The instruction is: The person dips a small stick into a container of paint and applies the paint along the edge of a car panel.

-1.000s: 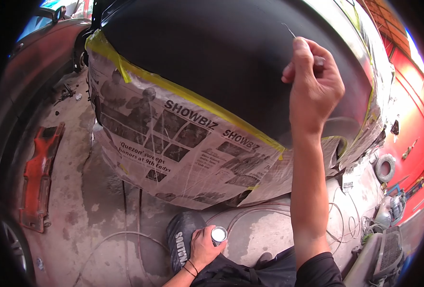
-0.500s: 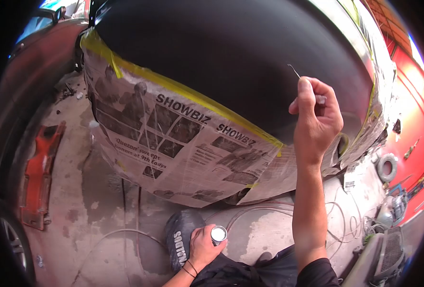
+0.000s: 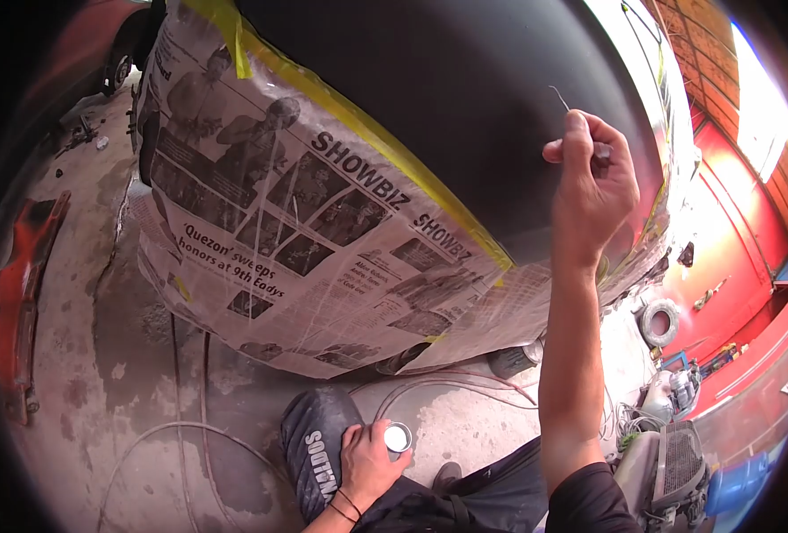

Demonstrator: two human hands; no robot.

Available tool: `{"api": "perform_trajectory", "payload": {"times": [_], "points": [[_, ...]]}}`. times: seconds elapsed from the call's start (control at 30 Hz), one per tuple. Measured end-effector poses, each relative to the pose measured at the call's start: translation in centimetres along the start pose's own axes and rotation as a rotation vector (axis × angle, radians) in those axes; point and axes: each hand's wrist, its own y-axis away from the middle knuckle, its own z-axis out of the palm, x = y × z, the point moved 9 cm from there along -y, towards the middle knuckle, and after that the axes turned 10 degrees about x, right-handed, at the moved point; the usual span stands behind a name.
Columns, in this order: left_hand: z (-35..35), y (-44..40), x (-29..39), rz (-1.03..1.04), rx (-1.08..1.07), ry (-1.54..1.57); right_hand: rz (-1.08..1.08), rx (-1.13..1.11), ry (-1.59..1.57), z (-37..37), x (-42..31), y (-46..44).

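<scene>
My right hand [image 3: 594,178] is raised in front of a dark, smooth car panel [image 3: 429,107]. Between thumb and forefinger it pinches a thin metal pick [image 3: 559,97] with a bent tip, which points up and left. Something pale shows under the curled fingers, too hidden to name. Low down, by my knee, my left hand [image 3: 369,462] is wrapped around a small can [image 3: 397,438] whose inside or top looks white. Newspaper under clear plastic [image 3: 323,266] covers the car below the panel, edged with yellow masking tape [image 3: 358,120].
Hoses [image 3: 181,391] loop across the concrete floor. An orange-red part [image 3: 25,293] lies at the left, near another car [image 3: 65,62]. A tire [image 3: 658,322], a grille [image 3: 681,457] and a blue container [image 3: 736,484] are at the right. A dark can [image 3: 514,358] stands beneath the car.
The view has shifted, showing more of the right side and the dark can under the car. My right hand and the pick are slightly higher in view. Both hands keep their hold.
</scene>
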Motion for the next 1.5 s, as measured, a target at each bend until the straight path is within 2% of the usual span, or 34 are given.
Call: {"api": "perform_trajectory", "payload": {"times": [0.97,1.07,1.17,1.5], "points": [[-0.1,-0.5,-0.1,-0.009,-0.003,-0.029,-0.098,0.015,0.148,0.9,0.6,-0.1],[-0.2,-0.5,-0.2,-0.011,-0.003,-0.031,-0.017,0.052,0.020,0.6,0.7,0.0],[-0.3,-0.4,-0.6,-0.023,0.002,-0.028,0.001,0.057,0.029,0.2,0.7,0.1],[-0.6,-0.4,-0.7,-0.027,0.002,-0.046,-0.046,0.044,0.055,0.5,0.8,0.2]]}}
